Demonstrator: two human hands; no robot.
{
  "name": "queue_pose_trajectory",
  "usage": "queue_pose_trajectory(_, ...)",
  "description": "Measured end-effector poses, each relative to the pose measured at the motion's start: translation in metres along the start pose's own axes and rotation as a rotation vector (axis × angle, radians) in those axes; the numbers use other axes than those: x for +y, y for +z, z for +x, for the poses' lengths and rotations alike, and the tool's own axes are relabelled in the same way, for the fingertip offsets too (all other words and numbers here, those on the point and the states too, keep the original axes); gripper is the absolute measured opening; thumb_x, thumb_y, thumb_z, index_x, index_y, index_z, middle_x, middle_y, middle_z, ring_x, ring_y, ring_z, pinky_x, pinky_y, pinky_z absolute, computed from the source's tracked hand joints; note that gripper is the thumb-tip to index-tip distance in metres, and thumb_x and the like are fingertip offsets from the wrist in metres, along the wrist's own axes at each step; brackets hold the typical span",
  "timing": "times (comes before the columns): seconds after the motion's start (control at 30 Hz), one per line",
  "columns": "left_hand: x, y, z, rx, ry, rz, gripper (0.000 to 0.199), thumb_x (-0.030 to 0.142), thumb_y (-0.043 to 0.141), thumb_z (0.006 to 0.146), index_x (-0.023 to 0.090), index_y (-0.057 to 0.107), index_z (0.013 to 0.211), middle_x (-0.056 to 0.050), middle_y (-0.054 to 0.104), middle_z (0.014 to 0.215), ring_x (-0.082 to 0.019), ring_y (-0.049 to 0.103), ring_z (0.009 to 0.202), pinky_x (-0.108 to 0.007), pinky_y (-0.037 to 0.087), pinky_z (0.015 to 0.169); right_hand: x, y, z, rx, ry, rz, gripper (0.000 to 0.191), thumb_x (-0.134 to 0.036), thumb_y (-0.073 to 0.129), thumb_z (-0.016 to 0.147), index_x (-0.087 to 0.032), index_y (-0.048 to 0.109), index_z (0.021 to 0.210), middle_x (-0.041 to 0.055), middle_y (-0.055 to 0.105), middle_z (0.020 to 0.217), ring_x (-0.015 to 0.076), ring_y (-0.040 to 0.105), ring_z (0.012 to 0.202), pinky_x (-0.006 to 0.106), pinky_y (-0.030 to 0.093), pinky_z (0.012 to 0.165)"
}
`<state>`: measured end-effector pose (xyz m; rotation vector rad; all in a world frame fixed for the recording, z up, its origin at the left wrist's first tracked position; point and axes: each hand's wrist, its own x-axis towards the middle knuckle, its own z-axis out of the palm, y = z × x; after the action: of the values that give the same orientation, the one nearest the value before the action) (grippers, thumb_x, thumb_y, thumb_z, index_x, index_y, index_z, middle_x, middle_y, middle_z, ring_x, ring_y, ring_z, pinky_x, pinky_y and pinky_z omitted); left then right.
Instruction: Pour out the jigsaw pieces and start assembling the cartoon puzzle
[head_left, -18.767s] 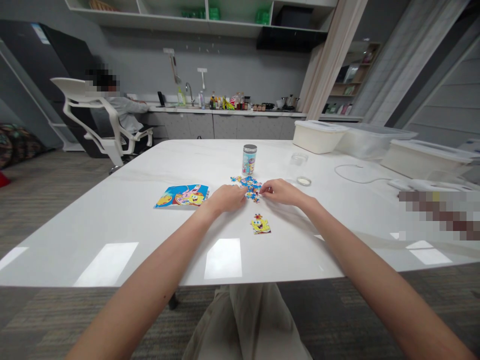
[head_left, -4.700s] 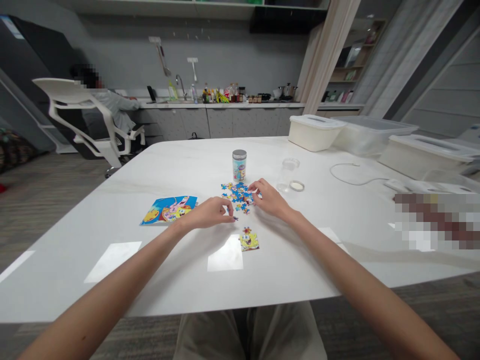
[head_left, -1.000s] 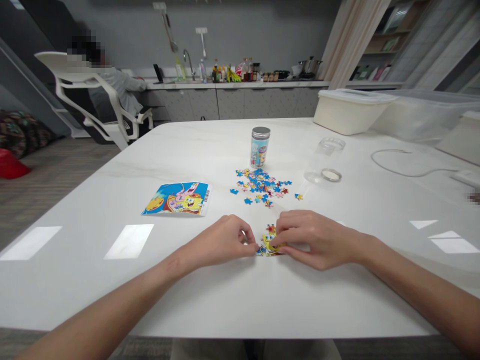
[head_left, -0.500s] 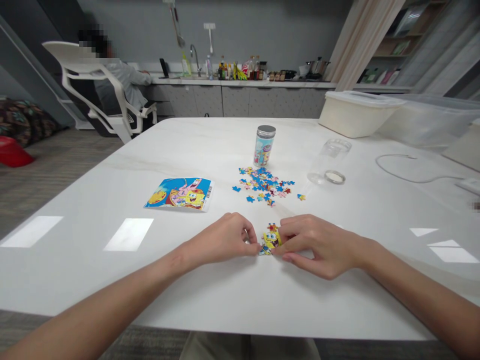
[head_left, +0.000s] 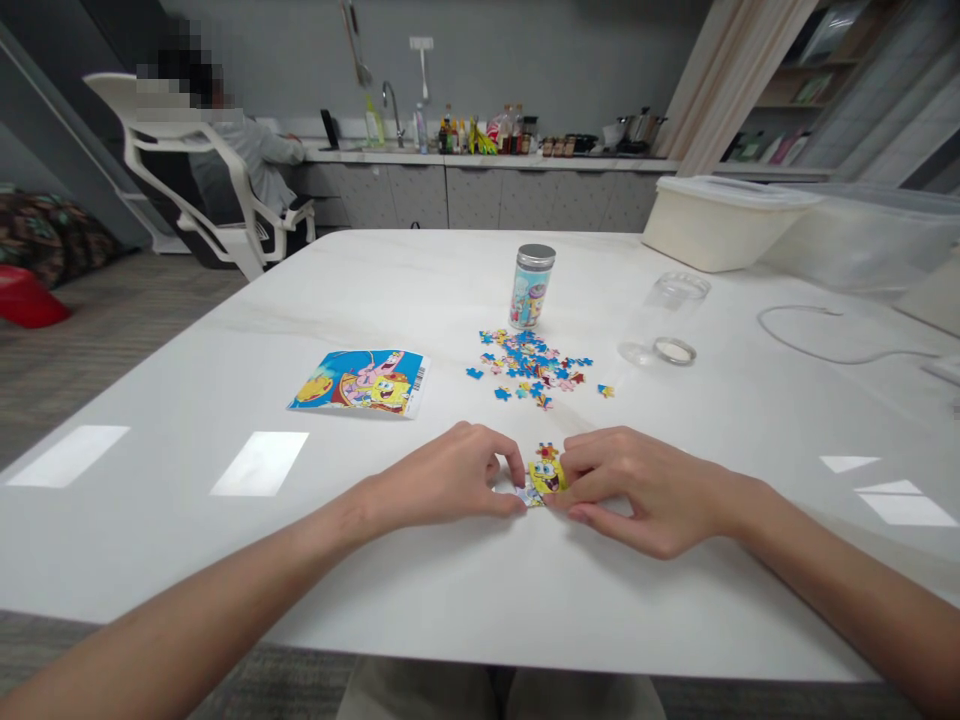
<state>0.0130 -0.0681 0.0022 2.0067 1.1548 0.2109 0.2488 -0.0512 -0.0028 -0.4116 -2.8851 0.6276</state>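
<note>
Joined yellow puzzle pieces (head_left: 545,474) with a cartoon face lie near the table's front edge, between my hands. My left hand (head_left: 469,475) pinches a small puzzle piece (head_left: 531,493) at their lower left side. The fingers of my right hand (head_left: 626,490) are closed on the right side of the joined pieces, partly covering them. Farther back lies a pile of loose puzzle pieces (head_left: 529,362), mostly blue. Behind it stands a printed tin (head_left: 531,288) with a silver lid. A picture sheet (head_left: 360,383) with cartoon figures lies to the left.
A clear jar (head_left: 664,315) and a round lid (head_left: 675,351) are at the right, near a grey cable (head_left: 810,348). Lidded plastic boxes (head_left: 724,225) stand at the back right. A person (head_left: 251,150) sits on a white chair beyond the table's far left.
My left thumb and index finger have shifted slightly right, over the small piece at the lower left. My right hand stays nearly where it was. The view has moved slightly.
</note>
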Motion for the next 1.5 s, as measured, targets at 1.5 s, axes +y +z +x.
queue_pose_trajectory(1.5,-0.006,-0.007,0.001,-0.002,0.237,0.393,0.02,0.035,0.069,0.078,0.022,0.069,0.094,0.006,0.05,0.052,-0.011,0.048,0.049,-0.021,0.032,0.053,0.006,0.005,0.002,0.235,0.065,-0.135,0.033,-0.023,0.04,0.099,-0.015,0.068,0.084,0.0031,0.062,0.064,0.0125,0.051,0.06,0.026,0.034,0.058)
